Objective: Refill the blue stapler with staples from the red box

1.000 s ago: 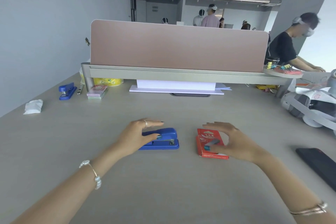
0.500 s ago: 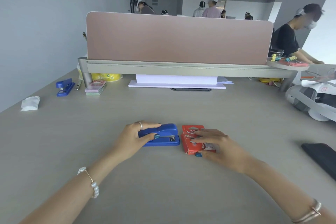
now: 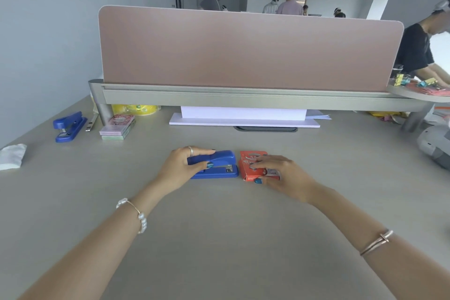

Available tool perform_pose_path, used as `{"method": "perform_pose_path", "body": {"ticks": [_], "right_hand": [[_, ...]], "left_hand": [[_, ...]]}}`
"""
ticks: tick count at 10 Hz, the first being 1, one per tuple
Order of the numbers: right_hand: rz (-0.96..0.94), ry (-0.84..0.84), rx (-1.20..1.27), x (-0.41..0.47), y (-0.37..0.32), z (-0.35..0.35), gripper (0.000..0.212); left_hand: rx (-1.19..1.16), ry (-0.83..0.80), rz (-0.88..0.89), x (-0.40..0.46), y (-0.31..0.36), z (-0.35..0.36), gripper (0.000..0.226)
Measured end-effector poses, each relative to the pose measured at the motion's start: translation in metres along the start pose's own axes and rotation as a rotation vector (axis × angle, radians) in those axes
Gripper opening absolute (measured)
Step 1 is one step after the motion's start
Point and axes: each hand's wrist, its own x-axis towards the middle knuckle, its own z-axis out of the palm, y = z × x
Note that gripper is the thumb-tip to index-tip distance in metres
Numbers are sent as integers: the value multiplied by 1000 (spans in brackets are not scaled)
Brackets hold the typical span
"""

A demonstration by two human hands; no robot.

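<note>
The blue stapler (image 3: 220,165) lies closed on the grey desk (image 3: 219,238) in front of me. My left hand (image 3: 181,169) grips its rear end, thumb on the near side and fingers over the top. Just to its right lies the red box (image 3: 248,167) of staples, flat on the desk and nearly touching the stapler. My right hand (image 3: 283,178) holds the box, fingers spread over its lid and thumb at the near edge, covering its right half.
A second blue stapler (image 3: 68,126) and a stack of note pads (image 3: 118,126) sit at the far left, with a white tissue (image 3: 11,156) nearer the left edge. A pink divider (image 3: 243,48) with white paper (image 3: 243,117) under it closes the back. A person works at the far right.
My right hand has slid the red box leftwards until it sits right beside the stapler. My left hand has stayed on the stapler.
</note>
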Motion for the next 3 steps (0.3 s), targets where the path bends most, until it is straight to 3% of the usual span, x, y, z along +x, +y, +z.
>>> {"method": "perform_pose_path", "body": {"ticks": [3], "right_hand": [[4,39,32,32,15,6,48]], "left_hand": [[95,5,-32,29,-15,-6,35]]}}
